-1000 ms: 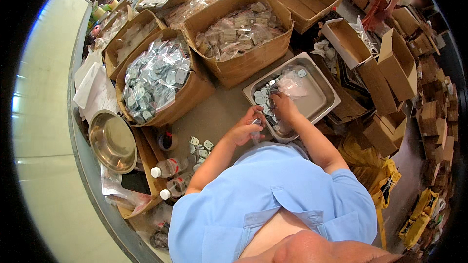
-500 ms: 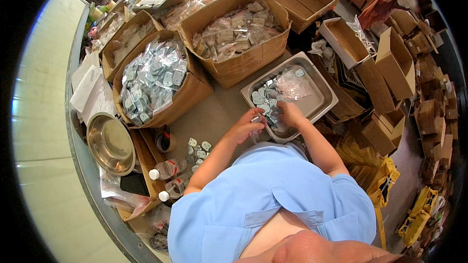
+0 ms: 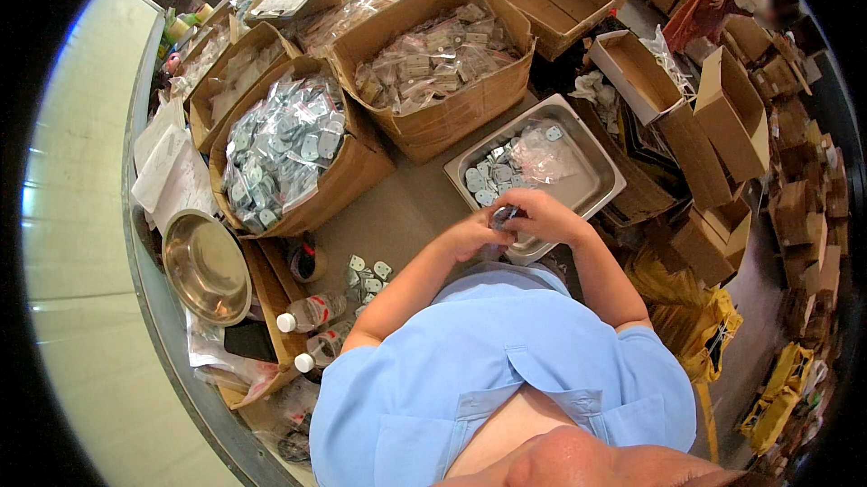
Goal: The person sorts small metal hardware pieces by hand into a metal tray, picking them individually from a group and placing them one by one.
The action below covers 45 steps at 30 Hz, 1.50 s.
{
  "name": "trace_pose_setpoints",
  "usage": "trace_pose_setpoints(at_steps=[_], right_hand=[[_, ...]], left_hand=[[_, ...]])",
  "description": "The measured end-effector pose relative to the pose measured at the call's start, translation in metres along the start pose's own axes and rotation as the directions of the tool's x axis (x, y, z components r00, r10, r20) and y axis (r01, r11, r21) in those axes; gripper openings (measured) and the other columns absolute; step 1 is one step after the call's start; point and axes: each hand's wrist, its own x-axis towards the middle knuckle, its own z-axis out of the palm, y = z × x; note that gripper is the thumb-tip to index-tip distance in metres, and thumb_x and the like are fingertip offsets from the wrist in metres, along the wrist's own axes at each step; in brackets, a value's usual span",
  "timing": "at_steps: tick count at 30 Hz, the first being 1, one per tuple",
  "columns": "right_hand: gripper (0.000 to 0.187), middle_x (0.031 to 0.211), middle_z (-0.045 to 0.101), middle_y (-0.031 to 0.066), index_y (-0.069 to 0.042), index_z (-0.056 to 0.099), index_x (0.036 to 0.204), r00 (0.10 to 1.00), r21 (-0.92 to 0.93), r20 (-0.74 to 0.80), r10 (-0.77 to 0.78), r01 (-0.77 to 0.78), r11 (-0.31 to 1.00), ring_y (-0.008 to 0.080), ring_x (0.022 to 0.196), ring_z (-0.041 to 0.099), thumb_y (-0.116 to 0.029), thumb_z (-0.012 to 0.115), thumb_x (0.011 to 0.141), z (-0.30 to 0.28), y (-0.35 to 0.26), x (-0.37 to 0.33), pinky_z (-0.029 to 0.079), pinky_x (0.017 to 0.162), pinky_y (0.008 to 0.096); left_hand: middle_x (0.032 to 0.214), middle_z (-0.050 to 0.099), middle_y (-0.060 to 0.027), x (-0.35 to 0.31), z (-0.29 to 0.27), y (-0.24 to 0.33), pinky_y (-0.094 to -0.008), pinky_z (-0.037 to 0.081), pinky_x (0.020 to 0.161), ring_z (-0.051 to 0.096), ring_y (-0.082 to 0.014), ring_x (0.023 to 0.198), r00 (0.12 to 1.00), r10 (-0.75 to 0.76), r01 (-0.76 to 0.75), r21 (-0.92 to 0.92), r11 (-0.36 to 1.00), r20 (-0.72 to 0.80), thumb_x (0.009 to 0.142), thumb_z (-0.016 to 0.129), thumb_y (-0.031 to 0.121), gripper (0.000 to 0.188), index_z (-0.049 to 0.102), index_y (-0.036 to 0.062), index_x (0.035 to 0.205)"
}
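My hands are together over the near edge of a steel tray (image 3: 596,194). My left hand (image 3: 471,236) is closed round a small clear plastic bag, mostly hidden by the fingers. Fingers bent, my right hand (image 3: 545,215) meets it and grips grey metal plates (image 3: 508,213) at the bag; how many I cannot tell. Loose metal plates (image 3: 488,176) with holes lie in the tray's left part, beside a heap of clear plastic bags (image 3: 545,157). More loose plates (image 3: 368,278) lie on the table, left of my left forearm.
Left of the tray stand a carton (image 3: 348,176) of bagged metal plates and a carton (image 3: 461,121) of bagged beige parts. A steel bowl (image 3: 206,266), two plastic bottles (image 3: 316,313) and a tape roll (image 3: 307,261) sit at left. Another person (image 3: 713,13) is at the far right.
My right hand has lifted out of the plates in the tray and come left and nearer to my left hand, with metal plates in its fingers. My left hand has shifted slightly.
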Motion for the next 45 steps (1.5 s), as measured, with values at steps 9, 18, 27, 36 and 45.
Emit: trace_pose_setpoints(at_steps=[9, 18, 27, 36, 45], right_hand=[[0.018, 0.090, 0.064, 0.0138, -0.003, 0.064, 0.096, 0.993, 0.118, 0.122, 0.005, -0.019, 0.993, 0.0278, 0.084, 0.061, -0.007, 0.062, 0.079, -0.001, 0.008, 0.006, 0.048, 0.076, 0.0357], [0.035, 0.091, 0.064, 0.0194, -0.001, 0.057, 0.099, 0.810, -0.523, -0.339, 0.478, -0.585, 0.620, 0.0350, 0.090, 0.062, -0.014, 0.071, 0.070, 0.053, 0.120, -0.011, 0.049, 0.075, 0.0428], [0.041, 0.093, 0.062, 0.0201, -0.004, 0.056, 0.103, 0.842, -0.167, -0.301, 0.448, -0.509, 0.845, 0.0358, 0.094, 0.059, -0.015, 0.072, 0.067, 0.043, 0.108, 0.018, 0.048, 0.079, 0.0432], [0.044, 0.091, 0.063, 0.0153, -0.004, 0.056, 0.101, 0.883, -0.498, -0.191, 0.429, -0.464, 0.733, 0.0330, 0.088, 0.062, -0.016, 0.075, 0.063, 0.050, 0.129, 0.032, 0.049, 0.075, 0.0413], [0.028, 0.087, 0.059, 0.0070, -0.007, 0.063, 0.088, 0.999, 0.026, -0.008, 0.054, -0.054, 0.998, 0.0231, 0.084, 0.057, -0.011, 0.078, 0.064, 0.011, -0.009, 0.018, 0.046, 0.075, 0.0339]], left_hand=[[0.103, 0.052, -0.0031, -0.014, -0.006, -0.008, -0.0288, 0.046, 0.074, 0.050, -0.0128, 0.096, 0.991, 0.127, -0.123, -0.083, 0.989, 0.043, 0.068, 0.068, 0.005, 0.053, 0.047, 0.0068, 0.117], [0.104, 0.052, -0.0058, -0.027, -0.021, -0.029, -0.0348, 0.047, 0.077, 0.050, -0.0180, 0.099, 0.983, 0.183, -0.175, -0.183, 0.967, 0.027, 0.070, 0.068, 0.007, 0.057, 0.044, 0.0077, 0.122], [0.106, 0.053, -0.0058, -0.030, -0.030, -0.035, -0.0348, 0.048, 0.078, 0.054, -0.0188, 0.096, 0.991, 0.032, -0.055, -0.182, 0.982, -0.130, 0.071, 0.070, 0.005, 0.051, 0.048, 0.0085, 0.116], [0.097, 0.054, -0.0035, -0.025, -0.029, -0.033, -0.0327, 0.047, 0.076, 0.054, -0.0176, 0.091, 0.985, 0.145, -0.157, -0.149, 0.976, -0.092, 0.068, 0.075, 0.008, 0.048, 0.052, 0.0083, 0.110], [0.105, 0.050, -0.0040, -0.025, -0.007, 0.001, -0.0293, 0.046, 0.082, 0.051, -0.0168, 0.102, 0.978, 0.208, -0.204, -0.113, 0.972, 0.022, 0.068, 0.073, 0.005, 0.065, 0.042, 0.0034, 0.124]])
